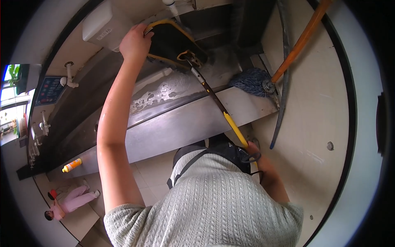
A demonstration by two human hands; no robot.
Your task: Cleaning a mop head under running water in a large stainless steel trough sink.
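A black long-handled dustpan (pixel 170 41) with a yellow rim is tilted over the far end of a long stainless steel trough sink (pixel 177 127). My left hand (pixel 135 43) is closed on the pan's upper left corner, arm stretched far forward. From the pan's lower right end, a worn black and yellow handle (pixel 234 127) slants down toward my waist. There my right hand (pixel 253 150) is wrapped round its yellow part, some fingers hidden. Water lies in puddles on the sink's metal bottom beside the pan.
A blue-grey string mop (pixel 253 81) with an orange wooden handle leans at the sink's right end, beside a dark strip (pixel 284 82) on the wall. A white box (pixel 101 24) hangs above. Taps (pixel 70 78) line the left wall. A yellow bottle (pixel 72 165) and a person in pink (pixel 76 199) are at lower left.
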